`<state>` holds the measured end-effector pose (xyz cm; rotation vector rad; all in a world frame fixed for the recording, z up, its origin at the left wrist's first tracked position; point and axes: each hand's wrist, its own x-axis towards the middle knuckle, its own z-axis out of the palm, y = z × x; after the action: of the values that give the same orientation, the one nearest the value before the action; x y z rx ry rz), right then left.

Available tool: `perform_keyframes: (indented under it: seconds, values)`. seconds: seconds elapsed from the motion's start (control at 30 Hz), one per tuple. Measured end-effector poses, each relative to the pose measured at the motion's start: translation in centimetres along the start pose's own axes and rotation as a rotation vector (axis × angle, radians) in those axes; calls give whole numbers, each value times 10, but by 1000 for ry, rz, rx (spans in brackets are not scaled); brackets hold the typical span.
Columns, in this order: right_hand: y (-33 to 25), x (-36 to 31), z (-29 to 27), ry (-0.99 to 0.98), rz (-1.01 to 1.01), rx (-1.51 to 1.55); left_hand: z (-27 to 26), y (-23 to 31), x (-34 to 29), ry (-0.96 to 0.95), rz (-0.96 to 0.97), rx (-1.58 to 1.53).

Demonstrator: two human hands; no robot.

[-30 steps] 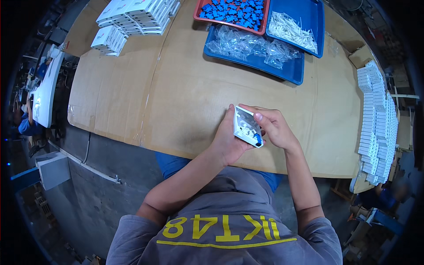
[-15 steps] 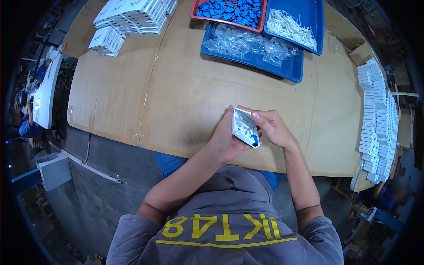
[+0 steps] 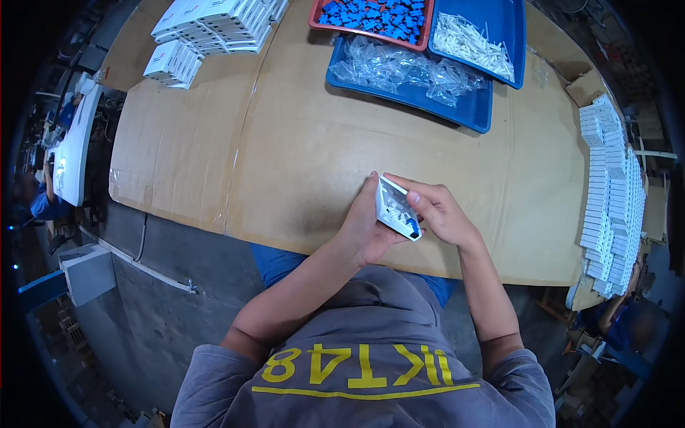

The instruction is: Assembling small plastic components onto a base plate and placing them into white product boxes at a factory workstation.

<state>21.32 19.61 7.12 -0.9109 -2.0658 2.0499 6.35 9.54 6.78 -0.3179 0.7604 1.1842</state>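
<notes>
Near the table's front edge, a small shallow white box [image 3: 397,205] lies tilted in my left hand [image 3: 363,230], whose fingers and palm wrap its left side and underside. Small white pieces and a bit of blue show inside it, with a shiny, clear-looking patch over part of them. My right hand [image 3: 444,212] closes on the box's right edge, the thumb on the rim and the index finger along the far corner. The other right fingers are partly hidden behind the box.
Stacked white boxes [image 3: 214,23] stand far left; more line the right edge [image 3: 606,192]. At the back are a red tray [image 3: 371,34] of blue pieces, a blue tray [image 3: 519,43] of white sticks and another blue tray [image 3: 421,107] of clear plastic bags. Co-workers appear at both sides.
My right thumb has shifted slightly down and right along the box's rim. The box stays in both hands, almost in the same place.
</notes>
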Motion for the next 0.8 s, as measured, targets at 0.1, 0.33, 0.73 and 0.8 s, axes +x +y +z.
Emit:
perform_keyframes:
  seconds: [0.1,0.33,0.73,0.8]
  values:
    - [4,-3,14,51,-181,86,-7,4,1,-92,76,22]
    - [0,-15,26,136,-481,-451,12,-3,-14,-7,274,82]
    - [-11,-17,25,148,-586,-537,2,-10,-14,-108,402,295]
    - [-16,-20,20,140,-565,-509,0,-2,-16,-115,353,421]
